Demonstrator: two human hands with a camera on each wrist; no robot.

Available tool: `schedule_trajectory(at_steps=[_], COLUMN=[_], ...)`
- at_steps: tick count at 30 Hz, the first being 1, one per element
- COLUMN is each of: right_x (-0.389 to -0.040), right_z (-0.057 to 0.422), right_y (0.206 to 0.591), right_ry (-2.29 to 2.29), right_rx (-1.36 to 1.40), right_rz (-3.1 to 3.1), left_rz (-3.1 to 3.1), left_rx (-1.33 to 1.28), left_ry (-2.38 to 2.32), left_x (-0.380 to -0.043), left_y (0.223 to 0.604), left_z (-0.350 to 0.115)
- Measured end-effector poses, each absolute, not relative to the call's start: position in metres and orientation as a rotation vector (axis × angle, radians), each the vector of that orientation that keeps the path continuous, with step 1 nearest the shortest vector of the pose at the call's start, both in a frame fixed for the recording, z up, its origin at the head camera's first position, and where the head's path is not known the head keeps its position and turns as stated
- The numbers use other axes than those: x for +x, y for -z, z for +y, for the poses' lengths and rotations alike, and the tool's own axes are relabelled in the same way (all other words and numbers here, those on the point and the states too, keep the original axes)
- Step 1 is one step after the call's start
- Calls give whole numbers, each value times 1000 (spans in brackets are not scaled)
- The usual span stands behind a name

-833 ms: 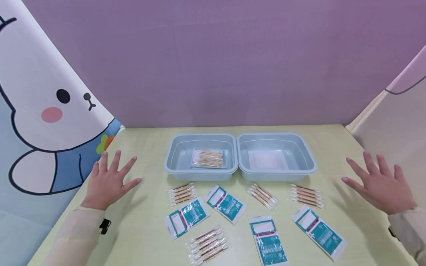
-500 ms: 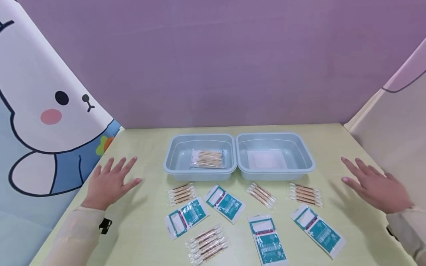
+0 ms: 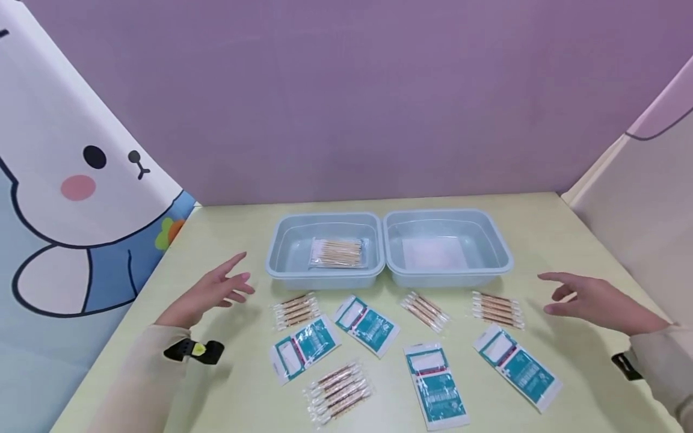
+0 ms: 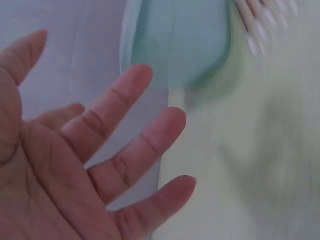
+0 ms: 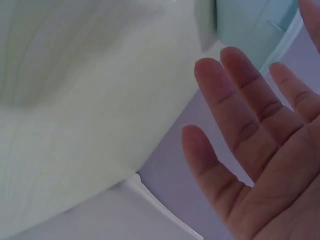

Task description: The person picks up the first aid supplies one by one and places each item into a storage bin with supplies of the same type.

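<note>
Backing the pale tabletop: purple wall

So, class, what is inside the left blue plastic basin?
The left blue plastic basin holds a clear packet of cotton swabs, lying flat. The packet covers whatever is directly beneath it, so that cannot be seen.

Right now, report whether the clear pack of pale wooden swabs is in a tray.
In: the pack lies inside the left pale-blue plastic tray.
</note>
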State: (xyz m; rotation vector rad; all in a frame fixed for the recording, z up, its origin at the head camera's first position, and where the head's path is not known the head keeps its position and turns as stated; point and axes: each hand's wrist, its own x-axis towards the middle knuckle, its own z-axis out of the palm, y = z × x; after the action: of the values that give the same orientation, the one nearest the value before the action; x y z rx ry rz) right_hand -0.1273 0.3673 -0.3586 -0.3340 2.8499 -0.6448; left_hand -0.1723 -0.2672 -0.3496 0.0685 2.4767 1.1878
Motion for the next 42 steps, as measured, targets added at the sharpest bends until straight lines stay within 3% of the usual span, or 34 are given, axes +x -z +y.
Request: schedule_trajectory(at_steps=[9, 34, 42], right_x=[-140, -163, -165], right_z=[351, 323, 325], right_y=[376, 394, 395], right_ry=[666, 389, 506], right_rx=[-390, -216, -207], right_rz=[2814, 2671, 2625], left_rz=[2394, 2342, 2195], left_rx=[-30, -316, -271], left_ry=[-1347, -1683, -1829], left_x=[-177, -188, -194], left_y=[358, 383, 379], left_z=[-251, -214, -213])
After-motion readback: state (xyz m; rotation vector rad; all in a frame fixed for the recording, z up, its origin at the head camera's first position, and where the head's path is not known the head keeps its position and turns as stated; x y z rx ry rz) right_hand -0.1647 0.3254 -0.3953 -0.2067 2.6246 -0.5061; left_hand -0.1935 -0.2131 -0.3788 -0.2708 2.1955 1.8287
